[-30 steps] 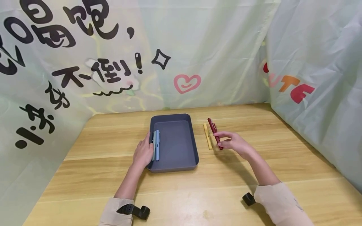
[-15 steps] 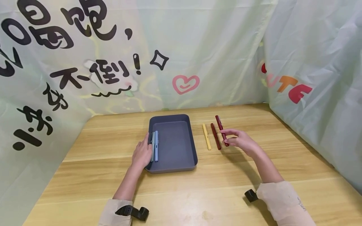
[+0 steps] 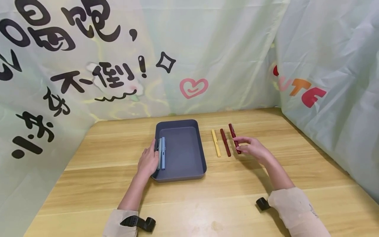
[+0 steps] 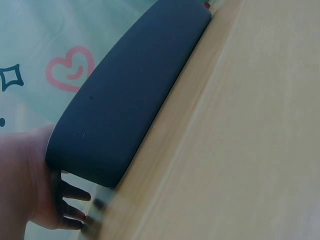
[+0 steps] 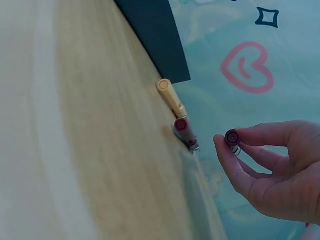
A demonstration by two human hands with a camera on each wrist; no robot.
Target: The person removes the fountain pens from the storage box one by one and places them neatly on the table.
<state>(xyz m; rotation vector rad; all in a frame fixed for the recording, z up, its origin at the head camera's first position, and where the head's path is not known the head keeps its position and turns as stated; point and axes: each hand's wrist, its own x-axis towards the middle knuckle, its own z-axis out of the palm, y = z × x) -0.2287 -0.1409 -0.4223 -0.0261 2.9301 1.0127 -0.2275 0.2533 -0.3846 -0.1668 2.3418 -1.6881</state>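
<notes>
My left hand grips the left side wall of the dark grey-blue tray, thumb over the rim; the left wrist view shows its fingers at the tray's outer side. Inside, along that wall, lie a blue pen and a grey-green pen, partly covered by the hand. My right hand pinches a dark red pen near its lower end, between thumb and fingertips. In the right wrist view this pen points end-on at the camera, slightly tilted above the table.
Between the tray and my right hand, a yellow pen and another dark red pen lie roughly parallel on the wooden table. A printed cloth hangs behind the table and along its sides.
My right hand has moved right with its dark red pen, away from the other red one, then lowered it slightly. The left hand still holds the tray.
</notes>
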